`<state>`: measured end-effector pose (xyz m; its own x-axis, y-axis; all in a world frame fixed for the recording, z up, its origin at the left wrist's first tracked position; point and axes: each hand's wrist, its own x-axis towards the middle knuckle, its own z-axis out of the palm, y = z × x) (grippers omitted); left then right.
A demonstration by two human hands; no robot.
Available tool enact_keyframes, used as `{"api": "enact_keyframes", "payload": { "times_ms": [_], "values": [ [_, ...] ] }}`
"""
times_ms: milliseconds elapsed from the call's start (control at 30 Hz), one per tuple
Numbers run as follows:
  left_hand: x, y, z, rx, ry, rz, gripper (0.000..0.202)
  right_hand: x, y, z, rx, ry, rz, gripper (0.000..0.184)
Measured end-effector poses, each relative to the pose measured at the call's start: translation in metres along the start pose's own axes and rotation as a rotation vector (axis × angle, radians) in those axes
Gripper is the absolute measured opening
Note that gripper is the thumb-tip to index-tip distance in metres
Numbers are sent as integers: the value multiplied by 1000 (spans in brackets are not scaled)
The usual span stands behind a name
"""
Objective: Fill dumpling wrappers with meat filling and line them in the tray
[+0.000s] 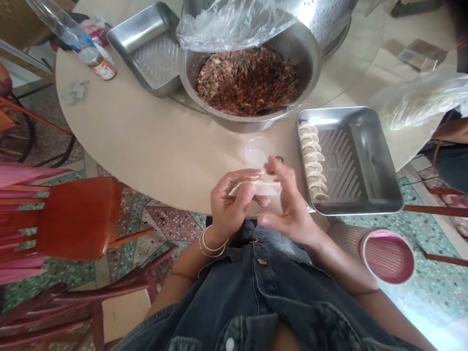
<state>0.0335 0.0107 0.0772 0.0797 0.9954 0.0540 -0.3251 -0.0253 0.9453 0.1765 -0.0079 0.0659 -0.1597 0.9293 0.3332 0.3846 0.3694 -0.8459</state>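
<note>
Both my hands meet over the table's near edge around a pale dumpling wrapper (263,187). My left hand (231,202) is closed, pinching the wrapper's left end between thumb and fingers. My right hand (288,204) cups the right side, fingertips pressed on the dough. Just beyond lies a small stack of round wrappers (258,151). A big steel bowl of minced meat filling (247,80) stands at the table's middle. To the right, a steel tray (360,165) holds a column of several folded dumplings (313,161) along its left wall.
Round beige table (146,141). Empty steel tray (149,48), a bottle and a jar (98,63) at back left. Colander and plastic film behind the bowl. Another person's arm (451,131) at right edge. Red wooden chair (73,219) left, pink stool (388,256) right.
</note>
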Motion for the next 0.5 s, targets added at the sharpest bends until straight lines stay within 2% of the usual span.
{"api": "enact_keyframes", "payload": {
  "times_ms": [133, 267, 367, 433, 500],
  "values": [
    [2, -2, 6, 13, 59, 35, 11, -8, -1, 10, 117, -172, 36, 100],
    [5, -6, 5, 71, 25, 162, 6, -5, -9, 8, 94, -209, 37, 104],
    [6, -8, 2, 139, 0, 266, 5, -2, -13, 6, -14, -192, 4, 97],
    [6, -7, 2, 144, 6, 258, 5, -2, -14, 6, -132, -146, -17, 90],
    [5, -6, 2, 79, 32, 209, 16, -2, -15, 6, -274, -91, -34, 82]
  ]
}}
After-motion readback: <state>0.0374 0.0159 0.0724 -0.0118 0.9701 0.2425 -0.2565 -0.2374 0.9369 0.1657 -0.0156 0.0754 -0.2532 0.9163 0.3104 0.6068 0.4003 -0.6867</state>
